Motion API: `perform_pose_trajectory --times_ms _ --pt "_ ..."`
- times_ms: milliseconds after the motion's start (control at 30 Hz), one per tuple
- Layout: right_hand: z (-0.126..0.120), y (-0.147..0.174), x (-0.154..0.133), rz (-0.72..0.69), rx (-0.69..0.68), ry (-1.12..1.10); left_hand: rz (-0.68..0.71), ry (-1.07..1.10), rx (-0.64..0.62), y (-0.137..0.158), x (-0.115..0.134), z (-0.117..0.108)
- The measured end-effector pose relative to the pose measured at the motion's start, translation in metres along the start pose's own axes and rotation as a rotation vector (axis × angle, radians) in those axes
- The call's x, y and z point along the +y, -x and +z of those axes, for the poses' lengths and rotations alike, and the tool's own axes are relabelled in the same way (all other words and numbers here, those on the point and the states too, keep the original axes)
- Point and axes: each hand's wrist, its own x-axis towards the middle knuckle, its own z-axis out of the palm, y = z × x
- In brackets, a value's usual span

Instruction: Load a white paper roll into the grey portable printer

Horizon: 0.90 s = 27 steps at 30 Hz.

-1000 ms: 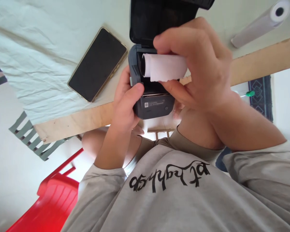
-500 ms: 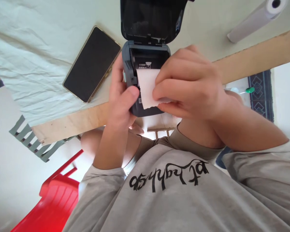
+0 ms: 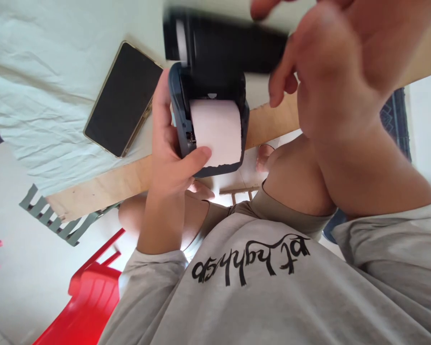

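Observation:
My left hand [image 3: 168,163] grips a small dark label printer [image 3: 178,108] from its left side above the table's front edge. Its thumb presses the loose end of the white paper roll [image 3: 215,129] that sits in the printer's bay. The printer's black lid [image 3: 230,45] is blurred and tilted forward over the bay. My right hand [image 3: 330,72] is raised at the upper right. Its fingertips curl over the top of the lid and its thumb lies by the lid's right end.
A black phone [image 3: 124,98] lies face up on the pale cloth [image 3: 46,72] left of the printer. The table's wooden edge [image 3: 104,184] runs below it. A red plastic chair [image 3: 89,297] stands at the lower left, by my knee.
The right hand let go of the paper end and rose to the lid, which is swinging down. The left thumb moved onto the paper. The printer was lifted and tilted towards me.

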Motion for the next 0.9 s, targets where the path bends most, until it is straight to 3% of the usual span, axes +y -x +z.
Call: perform_pose_trajectory --times_ms 67,100,267,367,533,700,900 --pt "-0.001 0.002 -0.006 -0.142 0.145 -0.072 0.04 -0.008 0.017 0.002 0.0 0.0" --pt "-0.002 0.002 -0.008 -0.184 0.132 -0.067 0.049 -0.007 0.013 0.002 0.001 0.001" --pt "0.001 -0.002 -0.004 -0.175 -0.344 0.018 0.063 0.015 0.057 0.004 0.006 0.014" --pt "0.007 -0.003 -0.001 -0.154 -0.437 0.011 0.086 0.042 0.111 0.007 0.005 0.022" --pt "0.012 -0.007 0.0 -0.064 -0.431 0.034 0.026 0.018 0.156 0.011 0.002 0.024" --pt "0.018 -0.011 0.006 -0.033 -0.399 0.037 -0.143 0.064 0.245 0.008 0.015 0.03" --pt "0.015 -0.007 0.01 -0.205 -0.326 -0.053 -0.129 0.144 0.329 -0.001 0.035 0.052"
